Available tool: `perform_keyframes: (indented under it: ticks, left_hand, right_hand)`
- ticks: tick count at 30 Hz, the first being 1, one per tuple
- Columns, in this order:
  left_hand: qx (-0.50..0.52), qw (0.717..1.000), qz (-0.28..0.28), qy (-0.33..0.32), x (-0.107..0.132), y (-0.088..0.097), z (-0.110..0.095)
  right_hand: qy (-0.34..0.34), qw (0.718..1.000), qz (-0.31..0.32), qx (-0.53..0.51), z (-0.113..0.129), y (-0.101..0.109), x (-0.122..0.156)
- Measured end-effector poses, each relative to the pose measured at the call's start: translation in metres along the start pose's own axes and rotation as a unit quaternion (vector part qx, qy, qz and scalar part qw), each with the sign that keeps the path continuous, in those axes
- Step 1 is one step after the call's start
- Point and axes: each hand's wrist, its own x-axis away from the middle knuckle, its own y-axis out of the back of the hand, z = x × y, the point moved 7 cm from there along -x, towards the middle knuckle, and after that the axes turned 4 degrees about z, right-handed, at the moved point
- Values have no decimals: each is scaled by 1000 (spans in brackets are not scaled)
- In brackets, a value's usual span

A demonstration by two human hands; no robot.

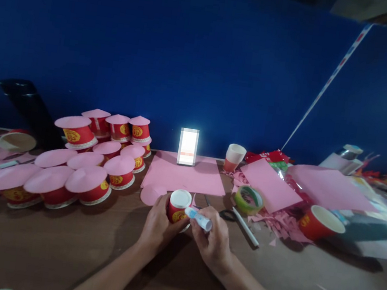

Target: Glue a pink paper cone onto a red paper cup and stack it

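My left hand (pixel 158 224) is wrapped around a red paper cup (pixel 178 215) with yellow markings, which stands upside down, its white base facing up. In my right hand (pixel 215 239) is a white and blue glue stick (pixel 199 219), its tip at the upper right edge of the cup. A pink paper disc (pixel 152 195) lies just behind my left hand. Past the cup, pink paper sheets (pixel 189 178) lie flat. Scissors (pixel 229 215) rest to the right of my right hand, partly hidden.
Several red cups with pink cone tops (pixel 88 183) stand at left, some stacked. A black cylinder (pixel 29 107) leans behind them. A bright upright rectangle (pixel 188 146) is at the back. Right are a tape roll (pixel 248 201), white stick (pixel 245 227), paper scraps (pixel 283 222) and loose cups (pixel 321 224).
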Motion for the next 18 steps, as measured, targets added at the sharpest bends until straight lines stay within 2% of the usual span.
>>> perform_keyframes:
  ticks: [6, 14, 18]
  left_hand:
    - [-7, 1000, 1, -3, -1, 0, -2]
    - [11, 1000, 9, 10, 0, 0, -2]
    - [-2, 1000, 2, -14, -1, 3, -5]
  right_hand:
    - [-12, 999, -48, -2, -4, 8, 2]
    - [-19, 1000, -24, -5, -5, 2, 1]
    - [-65, 996, -53, -20, -13, 8, 3]
